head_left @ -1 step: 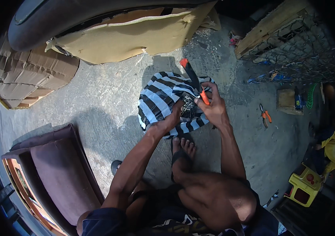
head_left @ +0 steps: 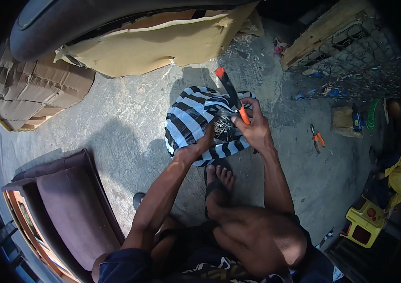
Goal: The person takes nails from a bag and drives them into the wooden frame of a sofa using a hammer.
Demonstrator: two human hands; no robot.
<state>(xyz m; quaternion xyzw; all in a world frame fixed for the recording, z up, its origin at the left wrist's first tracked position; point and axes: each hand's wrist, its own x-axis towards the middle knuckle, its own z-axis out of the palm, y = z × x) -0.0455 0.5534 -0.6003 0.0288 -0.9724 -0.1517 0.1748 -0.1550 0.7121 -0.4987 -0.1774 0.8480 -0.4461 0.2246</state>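
Note:
A plastic bag [head_left: 186, 119] with black and pale blue stripes sits on the floor between my hands, its mouth spread. Inside lies a heap of thin silvery metal bits [head_left: 223, 128], like nails or staples. My left hand [head_left: 200, 144] grips the near left rim, its fingertips hidden by the bag. In my right hand [head_left: 257, 129], at the bag's right side, is a tool with a black and orange handle [head_left: 230, 90], its red end pointing up and away. The working end of this tool is hidden, so its kind is unclear.
Orange-handled pliers [head_left: 318, 139] lie on the concrete to the right. Beyond them are a small wooden box [head_left: 344, 123] and a yellow stool [head_left: 366, 221]. A purple cushioned seat [head_left: 71, 212] stands left, upholstered furniture [head_left: 148, 49] ahead, and a wire-spring frame [head_left: 346, 61] far right.
The bag's mouth has opened a little wider, and more of the metal bits show. My left hand has shifted slightly left; the right hand and its tool have barely moved.

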